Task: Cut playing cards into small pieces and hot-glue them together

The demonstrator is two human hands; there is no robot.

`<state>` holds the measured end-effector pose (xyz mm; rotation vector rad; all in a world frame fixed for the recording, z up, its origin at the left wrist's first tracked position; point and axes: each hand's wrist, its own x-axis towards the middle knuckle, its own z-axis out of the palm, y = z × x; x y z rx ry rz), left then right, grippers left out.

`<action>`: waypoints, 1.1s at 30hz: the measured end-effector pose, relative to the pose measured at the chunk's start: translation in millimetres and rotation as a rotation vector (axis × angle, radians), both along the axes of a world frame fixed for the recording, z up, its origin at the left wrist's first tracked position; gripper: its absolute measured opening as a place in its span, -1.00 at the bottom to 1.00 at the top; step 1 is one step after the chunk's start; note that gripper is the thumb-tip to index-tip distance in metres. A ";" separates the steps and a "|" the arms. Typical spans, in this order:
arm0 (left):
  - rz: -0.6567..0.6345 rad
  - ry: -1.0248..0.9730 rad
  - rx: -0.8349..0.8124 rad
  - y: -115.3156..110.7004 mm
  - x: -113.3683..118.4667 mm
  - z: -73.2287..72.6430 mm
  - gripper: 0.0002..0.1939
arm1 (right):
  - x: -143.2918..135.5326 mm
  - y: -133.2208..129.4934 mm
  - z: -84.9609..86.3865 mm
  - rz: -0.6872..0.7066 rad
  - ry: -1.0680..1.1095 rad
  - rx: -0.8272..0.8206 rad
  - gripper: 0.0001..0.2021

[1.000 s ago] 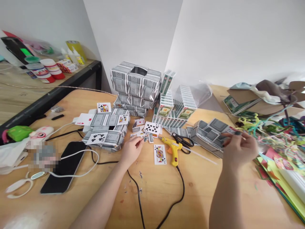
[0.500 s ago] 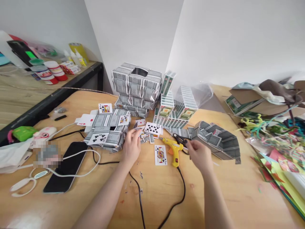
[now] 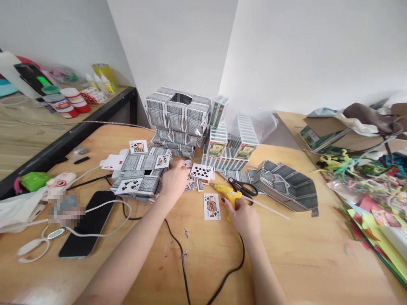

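My right hand (image 3: 244, 218) is wrapped round the handle of a yellow hot glue gun (image 3: 227, 192), which lies on the table with a clear glue stick (image 3: 269, 207) sticking out behind. Black scissors (image 3: 243, 186) lie just beyond it. My left hand (image 3: 174, 180) has its fingers bent together at a small pile of playing cards; what they pinch is hidden. Right of those fingers lies a spade card (image 3: 202, 170). A jack of spades (image 3: 212, 206) lies face up left of the gun. Beside my left hand is a flat structure of folded cards (image 3: 143, 163).
A taller card-built box (image 3: 178, 110) stands at the back, next to stacked card packs (image 3: 225, 161). An open card-covered tray (image 3: 286, 186) is on the right. A phone (image 3: 87, 224) and cables lie left, craft scraps (image 3: 365, 178) far right. The gun's black cord (image 3: 229, 271) runs toward me.
My right hand has left the scissors and moved left and nearer to me, onto the glue gun's handle. My left hand has shifted slightly up and left at the card pile.
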<state>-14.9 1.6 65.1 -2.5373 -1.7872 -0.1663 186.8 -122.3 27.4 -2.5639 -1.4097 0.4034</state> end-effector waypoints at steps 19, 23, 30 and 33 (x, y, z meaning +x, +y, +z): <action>-0.014 -1.169 0.136 -26.7 -6.8 -20.0 -0.82 | 5.2 -2.5 9.2 -0.145 1.026 0.538 -0.65; 0.045 -1.299 -0.056 -33.1 -5.4 -44.9 -0.81 | -3.2 7.3 18.2 -0.004 1.227 0.605 -0.69; -0.092 -1.182 -0.045 -37.0 -10.8 -56.6 -0.87 | -15.8 9.3 -2.1 -0.122 0.828 0.525 -0.64; -0.135 -1.151 -0.007 -39.4 -11.5 -55.8 -0.86 | -14.1 7.4 -7.6 -0.165 0.580 0.506 -0.64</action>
